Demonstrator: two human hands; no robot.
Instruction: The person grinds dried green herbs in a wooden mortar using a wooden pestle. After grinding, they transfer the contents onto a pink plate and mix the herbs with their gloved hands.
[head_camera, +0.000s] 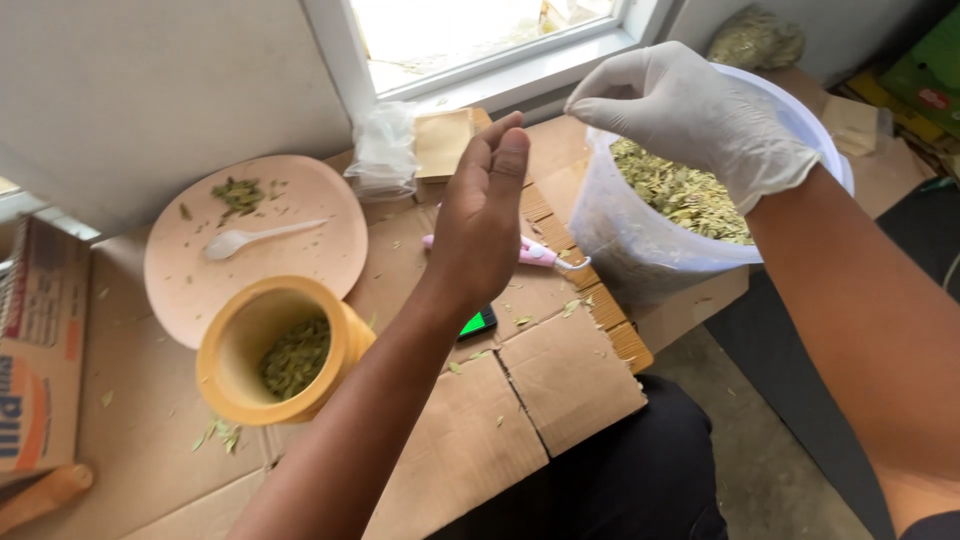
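My bare left hand is raised over the cardboard, palm turned right, fingers together and slightly cupped, holding nothing I can see. My right hand, in a white glove, hovers over the rim of a translucent plastic tub filled with dried green leaves; its fingertips are pinched together, and whether leaves sit between them is hidden. A yellow wooden mortar with some dried leaves inside stands to the lower left of my left hand.
A pink round lid carries a white plastic spoon and leaf bits. Flattened cardboard covers the work surface. Pink-handled scissors, a small clear bag pile, brown envelopes and a printed box lie around.
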